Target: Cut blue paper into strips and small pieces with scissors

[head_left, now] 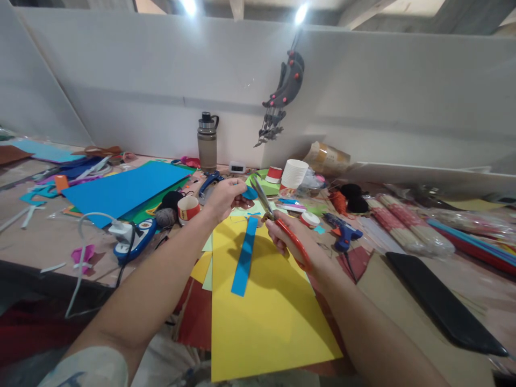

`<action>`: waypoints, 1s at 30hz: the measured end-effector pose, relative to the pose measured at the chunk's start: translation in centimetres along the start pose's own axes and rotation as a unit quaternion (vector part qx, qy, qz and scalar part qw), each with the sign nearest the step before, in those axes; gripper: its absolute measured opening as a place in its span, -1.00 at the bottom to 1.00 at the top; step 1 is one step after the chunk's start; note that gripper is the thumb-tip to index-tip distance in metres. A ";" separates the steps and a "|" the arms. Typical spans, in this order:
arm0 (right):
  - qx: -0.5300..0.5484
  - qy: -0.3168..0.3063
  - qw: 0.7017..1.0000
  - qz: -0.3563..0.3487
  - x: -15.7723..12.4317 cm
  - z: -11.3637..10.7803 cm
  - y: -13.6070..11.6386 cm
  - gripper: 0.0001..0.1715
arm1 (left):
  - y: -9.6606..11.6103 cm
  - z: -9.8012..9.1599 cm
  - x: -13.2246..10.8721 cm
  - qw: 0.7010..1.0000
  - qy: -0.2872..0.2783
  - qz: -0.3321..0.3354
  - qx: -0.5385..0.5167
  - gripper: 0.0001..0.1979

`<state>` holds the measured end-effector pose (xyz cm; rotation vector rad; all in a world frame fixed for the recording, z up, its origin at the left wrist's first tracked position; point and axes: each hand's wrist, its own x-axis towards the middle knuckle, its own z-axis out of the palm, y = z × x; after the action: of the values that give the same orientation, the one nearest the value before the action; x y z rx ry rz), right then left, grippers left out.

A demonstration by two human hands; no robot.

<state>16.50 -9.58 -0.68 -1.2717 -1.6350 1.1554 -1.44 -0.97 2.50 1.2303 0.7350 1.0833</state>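
Note:
Pinched in the fingers of my left hand (226, 200) is a small blue paper piece (250, 193) with a rounded edge. My right hand (280, 232) grips a pair of scissors with red handles (293, 236); the metal blades point up and left, close beside the blue piece. I cannot tell whether the blades touch it. Below both hands a blue paper strip (244, 258) lies on a large yellow sheet (274, 322). Small blue scraps lie near the strip's far end.
Left are a big blue sheet (129, 188), a power strip (137, 242) and a paper cup (188, 209). A bottle (207, 145) stands at the back near stacked cups (294, 174). Right lie a glue gun (343, 232), wrapped sticks (407, 223) and a black slab (443, 301).

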 end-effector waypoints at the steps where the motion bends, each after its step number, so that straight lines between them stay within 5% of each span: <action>1: -0.006 0.000 1.000 -0.003 0.0 0.0 0.0 -0.63 | 0.0 0.0 0.0 1.000 -0.002 -0.003 0.001 -0.83; 30: 0.025 -0.011 1.000 0.010 -0.2 0.4 -0.3 -0.62 | -0.1 0.1 0.1 1.000 0.001 -0.010 0.016 -0.80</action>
<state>16.09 -9.89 -0.55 -1.2492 -1.6028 1.2197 -1.31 -0.86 2.41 1.2476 0.7673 1.0590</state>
